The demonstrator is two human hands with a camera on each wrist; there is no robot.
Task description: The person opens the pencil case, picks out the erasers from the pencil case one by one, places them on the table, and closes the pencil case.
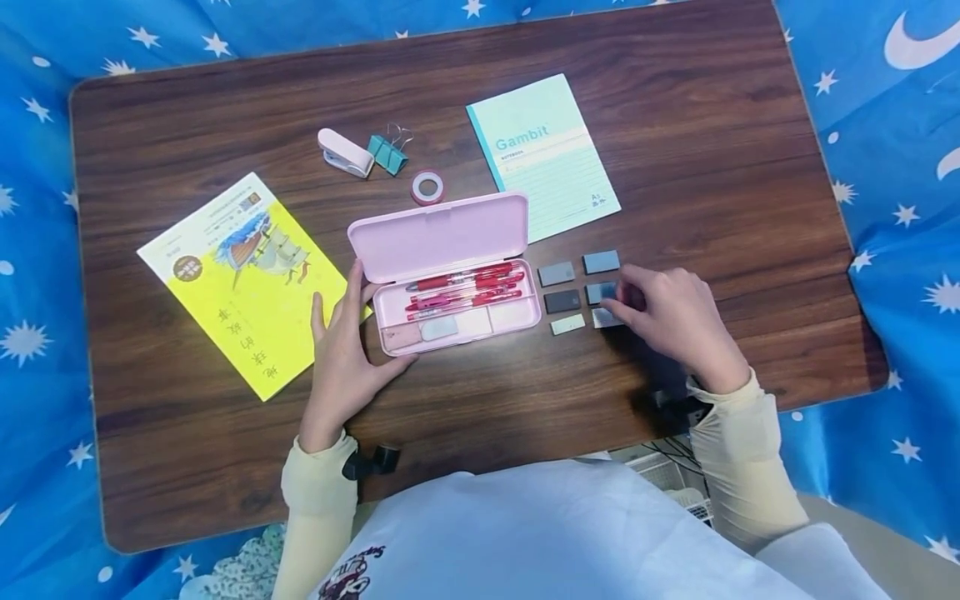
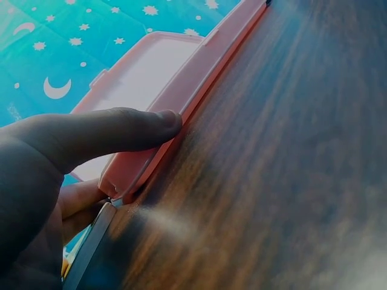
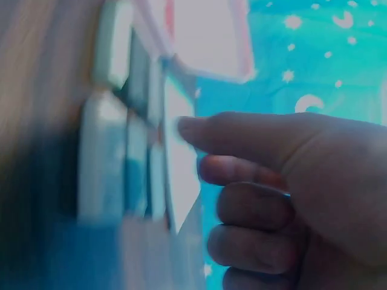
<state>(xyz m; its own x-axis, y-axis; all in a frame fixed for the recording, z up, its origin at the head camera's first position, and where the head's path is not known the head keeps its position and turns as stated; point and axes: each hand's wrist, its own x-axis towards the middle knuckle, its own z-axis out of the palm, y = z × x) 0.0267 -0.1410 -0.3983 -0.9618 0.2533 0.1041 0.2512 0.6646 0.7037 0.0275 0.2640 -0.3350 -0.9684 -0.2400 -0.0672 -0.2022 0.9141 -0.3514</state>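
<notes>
Now left hand (image 1: 343,357) grips case (image 1: 441,238), right hand (image 1: 672,313) hovers by 6 blocks (image 1: 562,301).

"Gambit", "NOTEBOOK", "A5" on lt-grn nbk (image 1: 545,162); "地球的故事" on yel bk (image 1: 251,300)

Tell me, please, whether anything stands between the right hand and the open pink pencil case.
Only something low: in the head view, a column of three small blocks lies on the table between the right hand and the right end of the pencil case. Nothing taller shows there.
</notes>
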